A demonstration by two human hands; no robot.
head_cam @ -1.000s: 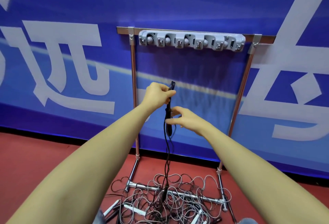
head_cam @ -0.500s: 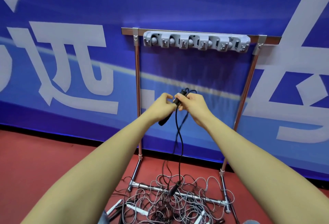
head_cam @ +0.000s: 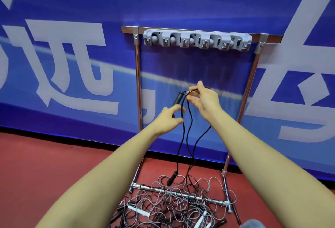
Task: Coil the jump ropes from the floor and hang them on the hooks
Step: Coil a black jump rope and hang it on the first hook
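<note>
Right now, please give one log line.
left hand: pinches black rope | right hand: holds loop | hook rack: bare

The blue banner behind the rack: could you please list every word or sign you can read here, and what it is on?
"远" (likely; its left edge is cropped): large white character on the blue banner.
Other white characters, top left and far right: cropped, unreadable.
Grey hook rail, black jump rope: no text visible.
</note>
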